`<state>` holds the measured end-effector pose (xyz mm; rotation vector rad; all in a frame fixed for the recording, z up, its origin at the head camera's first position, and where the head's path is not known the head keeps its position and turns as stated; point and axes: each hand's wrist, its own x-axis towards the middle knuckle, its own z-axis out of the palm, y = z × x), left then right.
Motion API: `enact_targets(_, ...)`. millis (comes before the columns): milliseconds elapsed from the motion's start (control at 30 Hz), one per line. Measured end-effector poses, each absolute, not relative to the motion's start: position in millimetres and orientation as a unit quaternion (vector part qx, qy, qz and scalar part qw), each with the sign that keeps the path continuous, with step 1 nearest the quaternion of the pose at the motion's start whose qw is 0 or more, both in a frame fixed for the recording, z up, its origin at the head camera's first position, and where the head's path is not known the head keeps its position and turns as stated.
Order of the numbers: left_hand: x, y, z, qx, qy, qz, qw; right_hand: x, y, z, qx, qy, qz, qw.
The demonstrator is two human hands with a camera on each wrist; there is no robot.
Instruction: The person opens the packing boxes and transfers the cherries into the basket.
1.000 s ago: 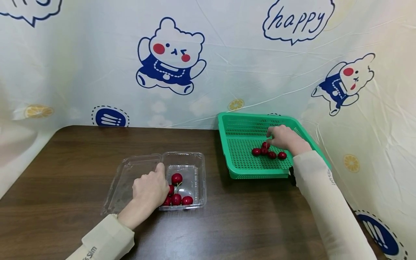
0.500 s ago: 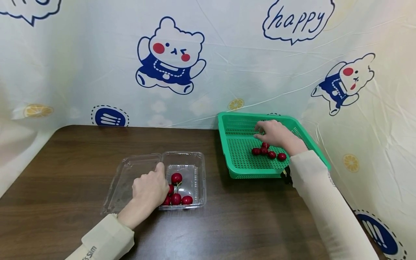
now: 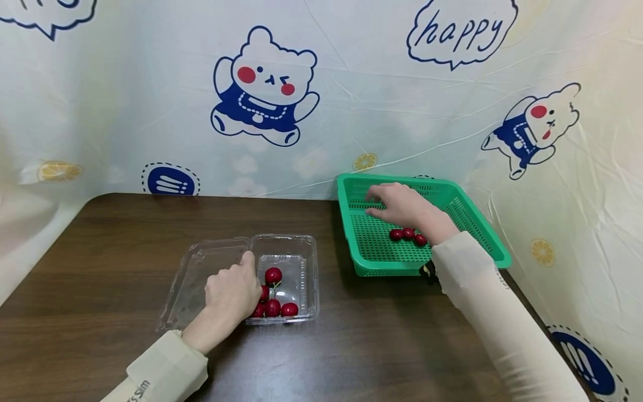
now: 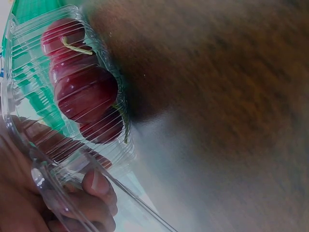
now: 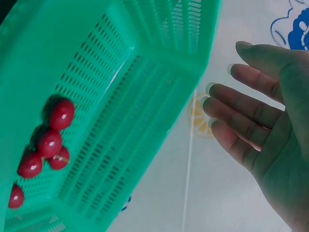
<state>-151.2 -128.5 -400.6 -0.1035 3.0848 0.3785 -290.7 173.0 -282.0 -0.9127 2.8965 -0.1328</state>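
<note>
A clear plastic clamshell box (image 3: 310, 279) lies opened out on the table, its lid (image 3: 183, 293) to the left. Several red cherries (image 3: 273, 307), some with stems, sit in its near half. My left hand (image 3: 233, 287) grips the box around the hinge side; in the left wrist view its curled fingers (image 4: 99, 186) show through the plastic. Over the green basket (image 3: 354, 245) hovers my right hand (image 3: 409, 207), fingers spread and palm bare in the right wrist view. Below that hand, several more cherries (image 3: 408, 234) rest on the basket floor, partly hidden by the forearm in the head view.
The brown wooden table (image 3: 321, 357) extends around the box and basket. Behind it hangs a pale printed curtain (image 3: 372, 111), close to the basket's back rim. A small dark object (image 3: 428, 272) shows under the right cuff.
My right hand has moved leftward across the basket, its fingers loosening and spreading, and its forearm now covers some cherries. The left hand and the box have stayed in place.
</note>
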Motion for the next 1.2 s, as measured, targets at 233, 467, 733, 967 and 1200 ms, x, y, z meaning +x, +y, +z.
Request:
enact_targets(233, -151.3, -128.2, -400.8, -0.034, 0.992, 0.121, 0.019, -284.7, 154.2, -279.9, -0.320, 0.945, -0.043, 0.051)
enact_targets(467, -151.6, -127.9, -401.0, -0.034, 0.992, 0.122, 0.020, -275.6, 138.3, -283.6, -0.334, 0.940, -0.040, 0.058)
enact_targets(733, -150.6, -128.1, -400.1, -0.034, 0.992, 0.123, 0.021, -265.5, 117.6, -290.5, -0.351, 0.934, -0.024, 0.062)
enact_targets(967, -150.5, -127.9, -400.1, -0.034, 0.992, 0.122, 0.016, -259.8, 101.3, -294.9, -0.374, 0.926, -0.024, 0.054)
enact_targets(1200, -150.5, -127.2, -399.7, -0.034, 0.992, 0.121, 0.015, -256.3, 83.3, -296.2, -0.391, 0.918, -0.017, 0.059)
